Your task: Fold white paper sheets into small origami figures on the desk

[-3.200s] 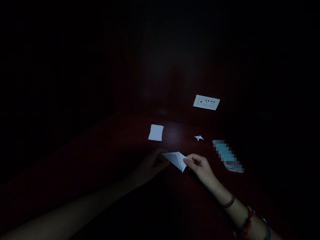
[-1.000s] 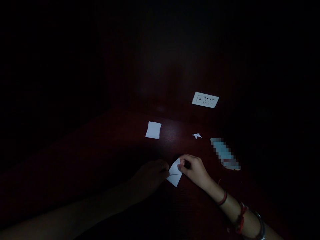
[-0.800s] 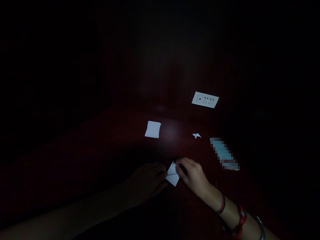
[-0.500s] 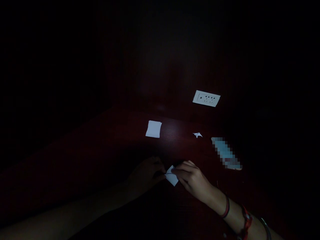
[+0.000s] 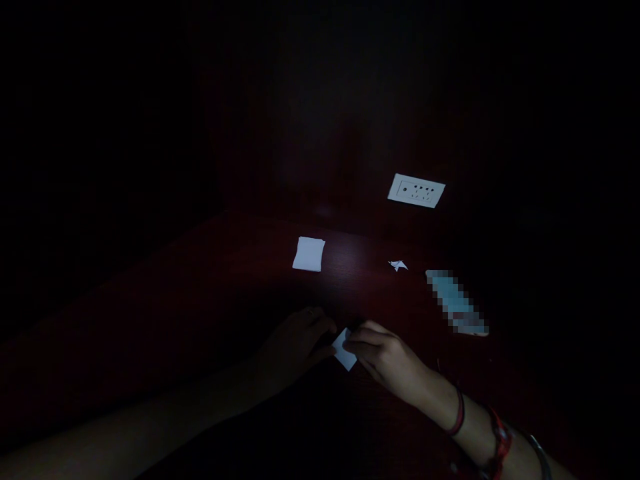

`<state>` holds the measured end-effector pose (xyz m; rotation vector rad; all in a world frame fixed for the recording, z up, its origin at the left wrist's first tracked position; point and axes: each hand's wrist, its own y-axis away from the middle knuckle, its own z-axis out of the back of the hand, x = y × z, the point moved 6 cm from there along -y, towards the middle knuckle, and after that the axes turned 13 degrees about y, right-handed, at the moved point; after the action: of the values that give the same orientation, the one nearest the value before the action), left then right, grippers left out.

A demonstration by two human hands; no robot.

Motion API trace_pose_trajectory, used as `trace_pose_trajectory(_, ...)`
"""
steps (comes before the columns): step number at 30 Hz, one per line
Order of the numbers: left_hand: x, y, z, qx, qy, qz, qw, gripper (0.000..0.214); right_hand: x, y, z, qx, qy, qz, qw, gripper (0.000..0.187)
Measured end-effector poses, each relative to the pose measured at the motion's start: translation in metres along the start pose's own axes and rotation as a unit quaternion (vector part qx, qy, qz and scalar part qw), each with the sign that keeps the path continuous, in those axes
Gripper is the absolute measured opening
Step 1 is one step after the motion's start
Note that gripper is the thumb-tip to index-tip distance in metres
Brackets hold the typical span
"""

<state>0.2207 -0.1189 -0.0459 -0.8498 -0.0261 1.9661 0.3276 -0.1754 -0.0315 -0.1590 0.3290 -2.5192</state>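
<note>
Folded white paper (image 5: 345,349), small and creased, lies on the dark reddish wooden table (image 5: 210,287), pinched between left hand (image 5: 295,343) and right hand (image 5: 385,353). Room very dim; white socket plate (image 5: 416,191) behind.

Both forearms are bare as far as the view shows them. The left hand (image 5: 295,343) and its arm lie in deep shadow, so no detail can be made out there. Behind the right hand (image 5: 385,353), the wrist carries 3 pieces: a thin dark red band (image 5: 459,415) nearest the hand, then a red thread bracelet (image 5: 500,443), knotted and bulky, then a slim metal bangle (image 5: 540,455) that catches a little light.
</note>
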Motion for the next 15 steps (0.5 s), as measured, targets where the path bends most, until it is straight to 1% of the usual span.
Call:
trace_pose_trajectory(7, -0.0035, 0.0, -0.0032, 0.013, -0.004, -0.038, 0.999, 0.021, 0.0017, -0.0002, 0.001, -0.017, -0.013, 0.017, 1.0, 0.027)
trace_pose_trajectory(10, -0.0046, 0.0, -0.0029, 0.012, -0.007, -0.049, 0.999, 0.018, 0.0031, -0.0005, 0.0025, -0.017, -0.024, 0.021, 0.999, 0.029)
trace_pose_trajectory(15, -0.0047, -0.0009, -0.0025, 0.023, -0.013, -0.051, 0.998, 0.017, 0.0024, -0.0003, 0.0049, -0.012, -0.045, 0.016, 0.999, 0.033)
